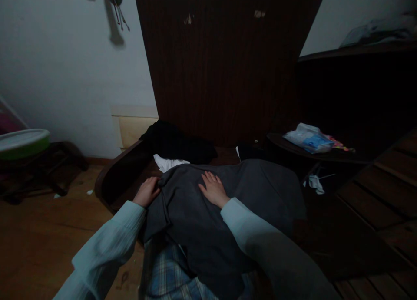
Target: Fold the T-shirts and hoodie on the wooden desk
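Fingers (209, 179) on the right hand (213, 189) are laid flat and only slightly apart, palm down on the grey garment (260, 191), roughly mid-cloth. The left hand (146, 192) is at the garment's left edge with its fingers (155, 183) curled in around a fold there, so it looks more like a grab than a flat press. The garment itself is draped over a low dark wooden table (112, 174) and spills toward the near side over some blue plaid fabric (169, 274). Just past it on the far side are a white cloth (169, 163) and a black garment (177, 141). Off to the right a plastic bag (308, 139) sits on a dark shelf (280, 140), and far left there's a green-rimmed basin (22, 143).
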Action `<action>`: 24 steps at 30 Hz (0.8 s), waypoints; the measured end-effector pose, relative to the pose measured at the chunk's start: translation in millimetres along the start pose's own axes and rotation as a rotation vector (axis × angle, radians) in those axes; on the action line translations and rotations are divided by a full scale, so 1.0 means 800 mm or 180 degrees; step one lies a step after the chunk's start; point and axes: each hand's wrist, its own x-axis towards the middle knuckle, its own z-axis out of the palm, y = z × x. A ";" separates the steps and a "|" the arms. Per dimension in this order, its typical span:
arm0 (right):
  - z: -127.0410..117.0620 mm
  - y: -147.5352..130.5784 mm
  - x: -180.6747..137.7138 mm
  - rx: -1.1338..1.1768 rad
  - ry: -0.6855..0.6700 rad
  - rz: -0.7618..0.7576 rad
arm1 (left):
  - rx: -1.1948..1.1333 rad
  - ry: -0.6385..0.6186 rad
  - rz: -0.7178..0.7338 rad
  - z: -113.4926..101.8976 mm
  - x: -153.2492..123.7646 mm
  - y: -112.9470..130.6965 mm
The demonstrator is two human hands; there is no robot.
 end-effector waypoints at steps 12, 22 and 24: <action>-0.004 0.011 0.046 -0.0022 -0.0177 0.0262 | 0.0439 0.0168 -0.0227 -0.007 0.067 -0.020; 0.002 0.023 0.061 0.0000 -0.0126 0.0195 | -0.1707 0.1381 -0.0577 -0.033 0.065 -0.023; 0.004 0.024 0.061 0.0004 -0.0094 0.0189 | -0.2632 0.1715 -0.0655 -0.057 0.063 -0.019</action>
